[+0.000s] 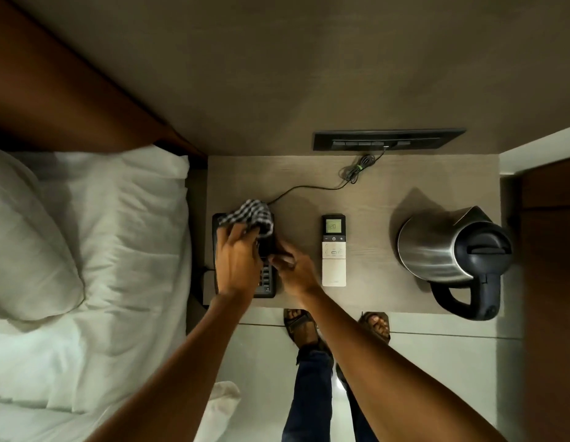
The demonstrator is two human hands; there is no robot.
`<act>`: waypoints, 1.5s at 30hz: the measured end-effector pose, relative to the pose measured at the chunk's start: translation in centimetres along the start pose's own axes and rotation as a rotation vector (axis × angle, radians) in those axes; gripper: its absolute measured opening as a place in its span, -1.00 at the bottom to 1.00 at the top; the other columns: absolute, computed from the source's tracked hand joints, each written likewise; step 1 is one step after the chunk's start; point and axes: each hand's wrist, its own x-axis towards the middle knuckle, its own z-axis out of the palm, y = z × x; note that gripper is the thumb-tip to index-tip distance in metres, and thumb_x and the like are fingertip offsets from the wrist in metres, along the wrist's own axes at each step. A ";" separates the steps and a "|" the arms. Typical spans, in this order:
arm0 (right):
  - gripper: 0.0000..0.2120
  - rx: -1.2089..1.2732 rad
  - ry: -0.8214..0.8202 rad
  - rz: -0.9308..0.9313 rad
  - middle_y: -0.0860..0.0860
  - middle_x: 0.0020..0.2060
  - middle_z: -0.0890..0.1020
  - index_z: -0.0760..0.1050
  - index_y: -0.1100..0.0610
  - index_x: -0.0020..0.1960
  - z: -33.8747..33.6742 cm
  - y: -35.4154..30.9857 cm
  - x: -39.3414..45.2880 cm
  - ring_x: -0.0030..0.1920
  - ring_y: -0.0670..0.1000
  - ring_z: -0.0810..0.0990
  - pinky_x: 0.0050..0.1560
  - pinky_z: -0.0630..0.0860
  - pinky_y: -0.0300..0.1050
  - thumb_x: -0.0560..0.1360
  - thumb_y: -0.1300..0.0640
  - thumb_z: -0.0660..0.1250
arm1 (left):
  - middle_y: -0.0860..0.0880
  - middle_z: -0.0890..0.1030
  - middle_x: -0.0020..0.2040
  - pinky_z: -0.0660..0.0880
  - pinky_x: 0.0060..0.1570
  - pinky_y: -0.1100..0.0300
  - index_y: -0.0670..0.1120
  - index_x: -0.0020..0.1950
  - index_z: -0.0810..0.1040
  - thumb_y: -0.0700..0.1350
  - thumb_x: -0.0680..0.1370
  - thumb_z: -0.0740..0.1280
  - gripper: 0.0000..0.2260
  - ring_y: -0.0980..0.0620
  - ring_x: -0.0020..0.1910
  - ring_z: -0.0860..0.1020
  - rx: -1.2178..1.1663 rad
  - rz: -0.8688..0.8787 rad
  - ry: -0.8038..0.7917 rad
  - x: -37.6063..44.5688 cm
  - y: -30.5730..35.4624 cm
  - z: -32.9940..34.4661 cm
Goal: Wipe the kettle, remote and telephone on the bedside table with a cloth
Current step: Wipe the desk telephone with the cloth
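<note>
A black telephone (pixel 267 283) lies at the left end of the bedside table (pixel 369 199). My left hand (pixel 237 261) presses a black-and-white checked cloth (pixel 250 215) onto the phone's upper part. Against the phone's right edge rests my right hand (pixel 293 266), its fingers closed on that side of the set. A white remote (pixel 333 250) with a lit display lies flat at the middle of the table. To the far right stands a steel kettle (pixel 436 247) with a black lid and handle, untouched.
The phone's cord (pixel 309 188) runs to a dark switch panel (pixel 389 140) on the wall behind. A bed with white pillows (pixel 86 234) borders the table's left side. My sandalled feet (pixel 301 327) stand on the tiled floor below the table's front edge.
</note>
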 end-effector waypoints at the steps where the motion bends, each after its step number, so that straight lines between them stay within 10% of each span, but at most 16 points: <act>1: -0.44 -0.010 -0.001 -0.006 0.15 0.45 0.59 0.34 0.07 0.63 0.0 0.2 0.1 0.45 0.11 0.57 0.49 0.50 0.15 0.67 0.24 0.36 | -0.06 0.45 0.47 0.54 0.33 -0.08 -0.04 0.43 0.54 -0.23 0.57 0.40 -0.58 -0.19 0.50 0.31 0.017 0.026 -0.024 0.9 0.0 0.2; 14: -0.47 0.132 0.036 -0.005 0.16 0.45 0.59 0.39 0.12 0.60 0.8 0.1 -0.2 0.39 0.08 0.61 0.36 0.61 -0.06 0.66 0.33 0.33 | -0.11 0.50 0.40 0.44 0.28 0.21 -0.12 0.39 0.54 -0.37 0.57 0.33 -0.60 -0.11 0.36 0.47 -0.128 -0.102 0.017 -2.6 -0.1 0.4; 19: -0.47 0.071 0.044 -0.036 0.09 0.44 0.61 0.41 0.06 0.60 0.9 0.5 0.0 0.40 0.02 0.59 0.18 0.59 -0.31 0.66 0.21 0.39 | -0.11 0.48 0.45 0.50 0.38 -0.05 -0.12 0.42 0.55 -0.34 0.58 0.34 -0.60 -0.18 0.47 0.38 0.000 -0.012 0.031 1.9 0.2 0.3; 28: -0.51 -0.022 0.061 -0.057 0.13 0.51 0.54 0.41 -0.01 0.59 0.9 0.4 -0.3 0.48 0.11 0.54 0.47 0.53 0.14 0.69 0.20 0.34 | -0.07 0.50 0.45 0.48 0.37 0.13 -0.07 0.45 0.51 -0.29 0.58 0.34 -0.57 -0.05 0.41 0.46 -0.111 -0.073 -0.134 -7.5 -1.6 2.0; 35: -0.48 0.056 0.049 -0.053 0.08 0.37 0.63 0.41 0.05 0.59 0.6 1.2 0.0 0.06 -0.29 0.63 -0.15 0.56 -0.50 0.66 0.15 0.41 | -0.07 0.45 0.47 0.53 0.28 -0.19 -0.07 0.42 0.53 -0.31 0.56 0.28 -0.57 -0.19 0.43 0.38 0.051 0.048 0.019 2.4 0.4 0.8; 40: -0.47 0.111 0.031 -0.006 0.12 0.44 0.60 0.43 0.10 0.57 0.3 1.0 0.2 0.39 0.05 0.61 0.39 0.58 -0.03 0.63 0.27 0.42 | -0.07 0.46 0.48 0.53 0.35 -0.12 -0.07 0.38 0.58 -0.31 0.56 0.40 -0.60 -0.18 0.50 0.38 0.071 0.160 -0.032 -2.9 -2.2 2.2; 45: -0.51 0.175 0.052 0.045 0.10 0.47 0.58 0.50 0.03 0.53 0.5 0.5 0.0 0.39 0.01 0.59 0.43 0.54 -0.06 0.63 0.21 0.45 | -0.06 0.52 0.45 0.42 0.44 0.17 -0.07 0.39 0.58 -0.30 0.62 0.32 -0.64 -0.07 0.49 0.44 -0.025 0.154 -0.279 -11.0 -5.5 4.4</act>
